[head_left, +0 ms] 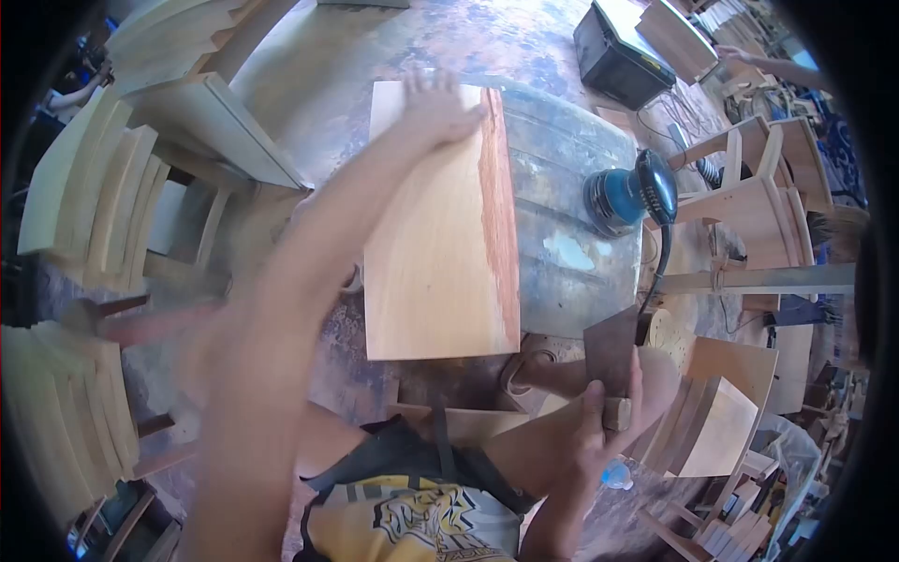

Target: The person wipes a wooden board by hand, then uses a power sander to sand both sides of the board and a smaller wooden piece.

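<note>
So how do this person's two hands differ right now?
The left hand lies flat and open on the wooden board, arm stretched out. The right hand is closed, pinching a dark sandpaper sheet, and is close to the body. Both are bare.

No legible text anywhere, print on yellow shorts (412, 525) too blurred

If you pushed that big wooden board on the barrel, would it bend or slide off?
Probably stiff: the wooden board reaches past the drum without sagging. It might rock or slide, since the drum looks rounded and only the left hand presses it flat. The right hand, gripping sandpaper, isn't steadying it.
</note>
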A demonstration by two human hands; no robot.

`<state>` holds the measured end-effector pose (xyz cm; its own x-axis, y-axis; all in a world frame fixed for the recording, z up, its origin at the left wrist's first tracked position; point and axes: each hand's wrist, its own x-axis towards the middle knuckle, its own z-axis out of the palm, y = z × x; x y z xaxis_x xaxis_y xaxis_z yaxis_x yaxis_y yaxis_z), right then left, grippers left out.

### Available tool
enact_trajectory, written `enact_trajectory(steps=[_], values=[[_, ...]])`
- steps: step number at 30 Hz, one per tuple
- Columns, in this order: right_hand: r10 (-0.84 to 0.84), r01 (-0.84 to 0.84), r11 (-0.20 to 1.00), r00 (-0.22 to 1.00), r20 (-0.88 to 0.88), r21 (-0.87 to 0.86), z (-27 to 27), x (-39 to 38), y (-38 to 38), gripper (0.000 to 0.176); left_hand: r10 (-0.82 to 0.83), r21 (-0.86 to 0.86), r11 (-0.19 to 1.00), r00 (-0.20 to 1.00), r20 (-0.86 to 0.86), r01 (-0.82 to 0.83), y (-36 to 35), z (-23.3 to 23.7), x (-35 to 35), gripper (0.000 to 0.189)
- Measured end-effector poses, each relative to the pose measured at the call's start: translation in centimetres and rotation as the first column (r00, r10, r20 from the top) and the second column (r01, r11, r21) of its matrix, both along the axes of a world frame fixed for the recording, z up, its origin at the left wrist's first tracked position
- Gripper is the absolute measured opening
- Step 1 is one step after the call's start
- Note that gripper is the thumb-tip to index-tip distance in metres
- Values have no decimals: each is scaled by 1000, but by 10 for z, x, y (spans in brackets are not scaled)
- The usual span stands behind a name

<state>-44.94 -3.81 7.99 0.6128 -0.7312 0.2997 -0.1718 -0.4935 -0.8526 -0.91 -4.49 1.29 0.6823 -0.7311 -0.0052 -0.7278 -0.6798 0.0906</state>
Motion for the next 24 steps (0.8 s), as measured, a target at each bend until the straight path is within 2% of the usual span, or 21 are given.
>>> enact_trajectory(steps=[1,3,4,5,6,7,8,9,10,11,12,13,14,15,16,17,18,20,21,23,24], values=[[-31,29,999,999,41,43,11,-9,2,48,16,47,999,996,-83,-12,-12,1,-18,95],[-17,15,999,997,70,37,10,-20,1,50,-82,-46,996,996,17,83,-29,-12,-73,92],[-68,64,997,995,68,48,12,-25,2,51,-154,-168,978,967,-201,120,-15,8,-104,94],[-111,107,992,992,66,61,11,-28,3,51,-238,-296,947,887,-396,121,3,28,-138,96],[-103,97,990,993,53,106,7,-35,0,52,-327,-436,885,887,-325,166,9,2,-173,97],[-72,67,992,996,46,107,8,-37,0,52,-426,-514,858,579,-695,14,28,14,-199,97],[-44,44,999,999,27,-19,9,-35,0,52,-575,-693,710,465,-673,-125,47,-13,-237,90],[-24,25,989,1000,12,-142,8,-32,0,52,-611,-805,580,587,-531,-124,87,-9,-273,81],[-6,8,990,1000,15,-141,5,-30,-3,52,-644,-867,438,590,-488,-239,123,0,-301,71],[-27,26,963,1000,1,-267,2,-30,-8,52,-673,-815,415,466,-575,-406,157,2,-322,58],[-46,38,919,999,-12,-392,1,-30,-14,52,-680,-701,459,291,-673,-546,192,-15,-346,51],[-27,16,918,999,-20,-395,-2,-28,-20,52,-682,-562,502,100,-725,-658,217,-37,-367,44],[-49,39,906,999,-13,-421,-6,-26,-27,53,-685,-560,485,107,-721,-672,228,-46,-383,44],[-69,57,892,998,-10,-449,-4,-24,-32,54,-474,-308,555,11,-880,-773,236,-51,-398,39],[-23,5,882,999,-32,-472,-1,-18,-34,53,-242,-32,553,-123,-962,-832,242,-58,-408,35],[4,-27,873,999,-48,-487,4,-11,-32,53,-333,-84,277,-13,-943,-957,224,-63,-396,37],[41,-73,878,996,-77,-473,15,2,-29,52,-409,-102,-52,115,-905,-993,202,-66,-370,39],[57,-109,891,990,-129,-440,26,12,-24,50,-399,-206,22,180,-899,-978,195,-63,-320,52],[63,-118,880,989,-133,-460,29,17,-20,50,-419,-203,8,181,-890,-979,194,-65,-308,52],[85,-160,863,981,-174,-479,34,23,-13,50,-443,-92,-118,135,-886,-989,192,-65,-295,50],[58,-143,856,982,-182,-498,34,23,-10,50,-448,-100,-107,137,-884,-989,198,-53,-290,50]])
